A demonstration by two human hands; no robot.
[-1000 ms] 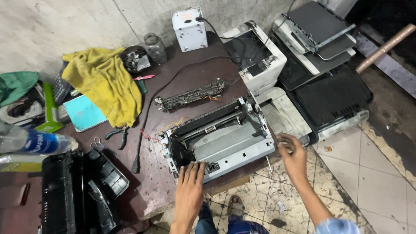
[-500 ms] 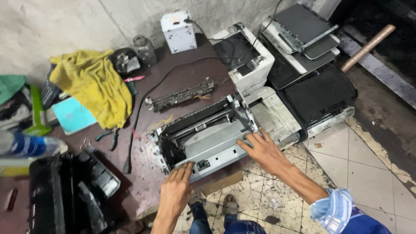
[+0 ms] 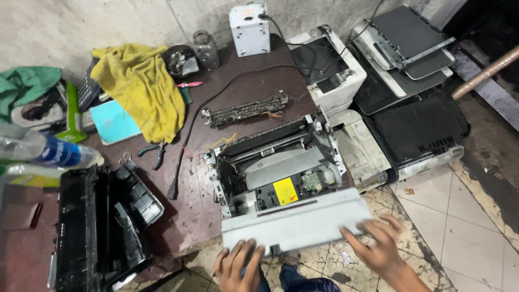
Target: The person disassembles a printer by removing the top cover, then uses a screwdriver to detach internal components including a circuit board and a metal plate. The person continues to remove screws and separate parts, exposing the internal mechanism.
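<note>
A stripped grey printer (image 3: 281, 184) with its cover off stands at the near edge of the brown table (image 3: 194, 211). It is tipped toward me, so its pale flat panel (image 3: 294, 221) faces up and overhangs the edge. My left hand (image 3: 236, 266) grips the panel's lower left edge with its fingers spread. At the lower right corner of the panel, my right hand (image 3: 378, 246) holds on and looks blurred. A yellow label (image 3: 285, 191) and a green circuit board show inside the frame.
A loose roller assembly (image 3: 246, 110), a black cable (image 3: 186, 140), pliers (image 3: 154, 154) and a yellow cloth (image 3: 143, 89) lie behind the printer. A black printer shell (image 3: 100, 224) sits at left. Other printers (image 3: 403, 81) are stacked at right, above the tiled floor (image 3: 459, 216).
My right hand came in from the right side onto the printer. The printer has tipped and slid toward me, past the table edge. My left hand shifted down to the panel's lower edge.
</note>
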